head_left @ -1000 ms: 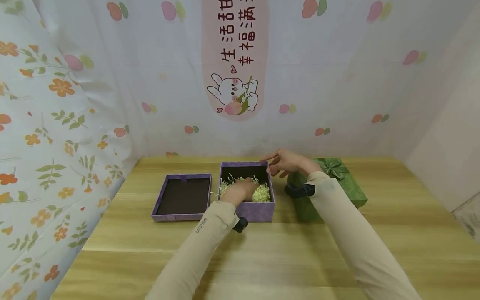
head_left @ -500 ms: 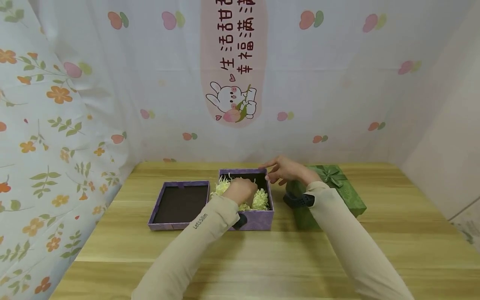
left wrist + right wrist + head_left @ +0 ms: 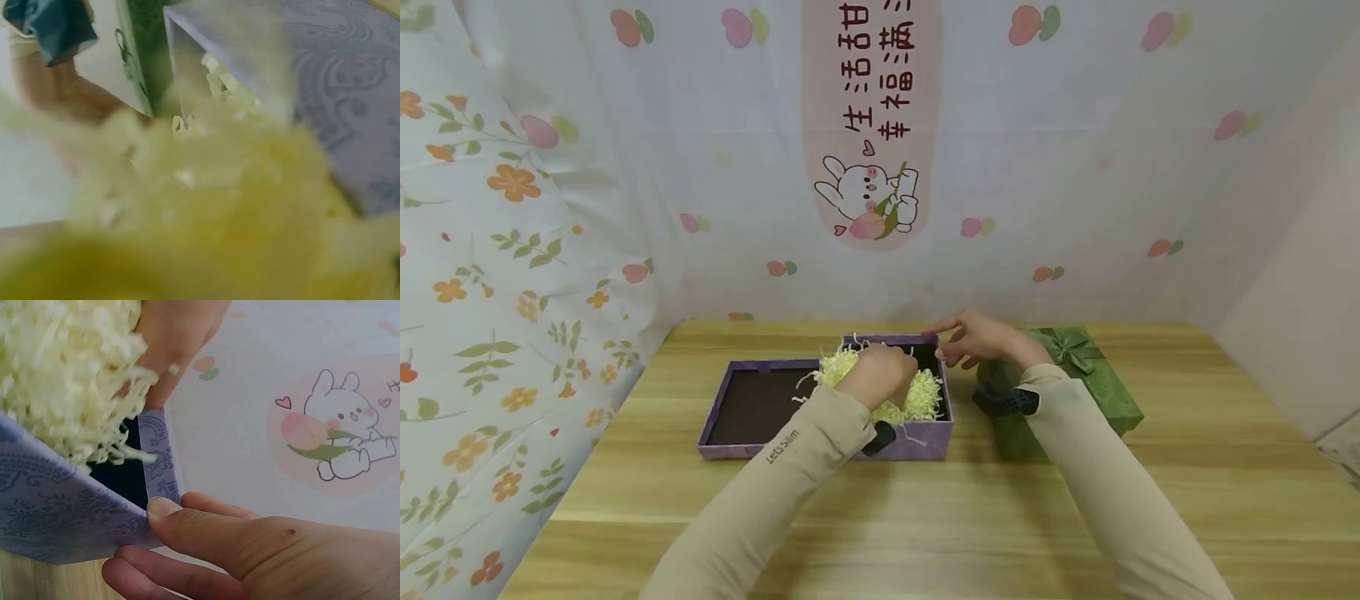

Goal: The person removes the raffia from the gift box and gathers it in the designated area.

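A purple patterned gift box [image 3: 921,442] stands uncovered mid-table, its dark inside filled with pale yellow shredded paper [image 3: 925,396]. My left hand [image 3: 883,371] is over the box with its fingers curled down into the shreds, holding a bunch that rises above the rim. Strands hang out over the left and front sides. In the left wrist view blurred shredded paper [image 3: 212,194] hides the left fingers. At the far right corner, my right hand [image 3: 977,337] grips the box wall; the right wrist view shows its thumb [image 3: 165,509] on the rim and fingers outside.
Left of the box lies a shallow purple lid [image 3: 760,408], dark inside facing up. To the right is a green gift box [image 3: 1108,383] with a ribbon bow, partly behind my right forearm. A printed curtain [image 3: 737,167] hangs behind the wooden table [image 3: 925,525].
My left hand has risen slightly from inside the box, drawing shredded paper up; more strands now spill over the left and front rims. The right hand keeps its place at the corner.
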Demonstrator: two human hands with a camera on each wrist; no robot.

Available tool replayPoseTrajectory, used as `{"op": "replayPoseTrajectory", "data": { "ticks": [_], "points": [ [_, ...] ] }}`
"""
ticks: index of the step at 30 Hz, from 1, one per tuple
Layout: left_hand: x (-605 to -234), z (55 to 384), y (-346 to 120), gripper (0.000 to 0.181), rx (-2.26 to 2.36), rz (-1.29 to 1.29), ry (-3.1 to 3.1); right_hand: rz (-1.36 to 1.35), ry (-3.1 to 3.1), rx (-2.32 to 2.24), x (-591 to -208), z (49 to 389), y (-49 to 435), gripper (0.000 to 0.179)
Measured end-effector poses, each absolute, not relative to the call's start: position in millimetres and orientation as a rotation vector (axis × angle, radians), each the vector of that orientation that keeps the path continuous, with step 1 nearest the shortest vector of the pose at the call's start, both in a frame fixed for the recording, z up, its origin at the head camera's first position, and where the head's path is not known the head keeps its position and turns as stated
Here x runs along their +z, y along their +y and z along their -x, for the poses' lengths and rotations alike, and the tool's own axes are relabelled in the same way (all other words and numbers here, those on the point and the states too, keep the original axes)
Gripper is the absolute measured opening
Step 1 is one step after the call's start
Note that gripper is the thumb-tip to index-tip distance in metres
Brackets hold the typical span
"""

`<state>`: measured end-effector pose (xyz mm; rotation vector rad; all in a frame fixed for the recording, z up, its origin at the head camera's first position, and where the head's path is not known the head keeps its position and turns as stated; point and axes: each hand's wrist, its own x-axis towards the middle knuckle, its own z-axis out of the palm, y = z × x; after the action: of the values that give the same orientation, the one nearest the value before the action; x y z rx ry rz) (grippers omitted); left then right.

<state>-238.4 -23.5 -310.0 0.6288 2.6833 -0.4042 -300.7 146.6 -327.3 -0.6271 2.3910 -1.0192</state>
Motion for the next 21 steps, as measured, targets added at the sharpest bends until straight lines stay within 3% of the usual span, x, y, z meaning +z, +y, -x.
{"op": "replayPoseTrajectory", "data": {
  "ticks": [10,21],
  "points": [
    [-286,232,-35,0.04,-0.377,-0.662,2.701,0.603,2.367,-1.035,-327,301,150,0.046],
    [-258,204,-62,0.032,-0.204,-0.727,2.838,0.592,2.371,-1.046,-329,301,149,0.045]
  ]
}}
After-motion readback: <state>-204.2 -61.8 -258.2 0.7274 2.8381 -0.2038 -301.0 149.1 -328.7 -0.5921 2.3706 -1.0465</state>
